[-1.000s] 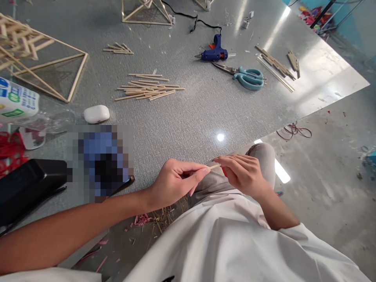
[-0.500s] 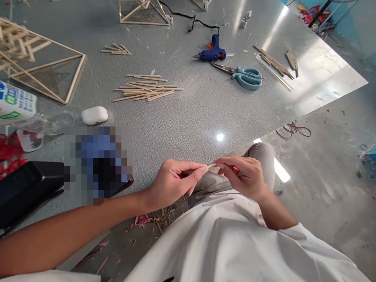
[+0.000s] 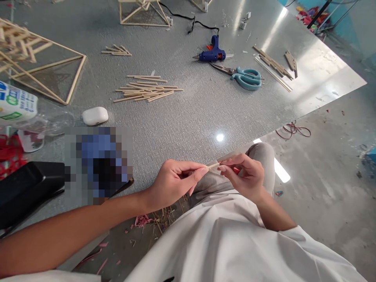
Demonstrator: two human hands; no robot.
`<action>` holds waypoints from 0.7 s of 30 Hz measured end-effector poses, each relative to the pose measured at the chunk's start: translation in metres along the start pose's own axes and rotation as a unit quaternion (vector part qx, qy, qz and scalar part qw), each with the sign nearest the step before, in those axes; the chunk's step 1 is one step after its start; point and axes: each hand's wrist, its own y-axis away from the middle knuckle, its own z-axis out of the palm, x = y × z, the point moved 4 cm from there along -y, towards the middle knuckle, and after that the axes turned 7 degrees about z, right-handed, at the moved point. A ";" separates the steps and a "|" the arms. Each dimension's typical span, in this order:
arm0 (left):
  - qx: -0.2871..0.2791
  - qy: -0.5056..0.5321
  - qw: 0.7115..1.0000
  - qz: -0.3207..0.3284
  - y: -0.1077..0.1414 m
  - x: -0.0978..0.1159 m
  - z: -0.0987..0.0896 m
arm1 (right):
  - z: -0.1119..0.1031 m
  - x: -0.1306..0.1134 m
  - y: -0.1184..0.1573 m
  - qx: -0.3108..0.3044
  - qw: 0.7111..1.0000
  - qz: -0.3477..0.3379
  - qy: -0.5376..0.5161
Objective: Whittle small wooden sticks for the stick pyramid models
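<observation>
Over my lap at the table's front edge, my left hand (image 3: pixel 179 180) pinches short, pale wooden sticks (image 3: pixel 213 164) between thumb and fingers. Their free ends point right. My right hand (image 3: pixel 245 174) is curled close to those ends, its thumb and fingertips just beside them. Part of a small red object (image 3: pixel 236 170) shows beneath the right fingers; most of it is hidden, so its kind is unclear. A loose pile of similar sticks (image 3: pixel 147 91) lies on the table ahead of my hands.
Farther back lie a blue glue gun (image 3: pixel 213 53) with a black cord, scissors (image 3: pixel 248 78) and more sticks (image 3: pixel 273 62). Stick frames (image 3: pixel 75 80) stand at left and back. A white case (image 3: pixel 95 115), plastic bottle (image 3: pixel 44 111) and black device (image 3: pixel 32 190) are on the left.
The fingertips of my right hand have drawn back a little from the sticks, leaving more of their ends showing. My left hand keeps its pinch in nearly the same place.
</observation>
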 end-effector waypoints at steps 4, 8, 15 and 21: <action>0.002 0.009 1.000 -0.017 -0.001 0.000 0.001 | 0.002 -0.002 -0.005 -0.056 0.998 -0.017 0.000; -0.002 0.052 0.998 -0.026 -0.002 0.002 0.002 | 0.006 0.005 0.001 -0.029 0.998 0.027 -0.043; 0.031 0.099 0.993 -0.054 -0.003 -0.002 0.000 | 0.028 0.003 0.013 0.090 0.995 0.024 -0.041; 0.033 0.141 0.988 -0.055 -0.003 -0.006 0.000 | 0.041 -0.005 0.011 0.077 0.990 -0.108 0.036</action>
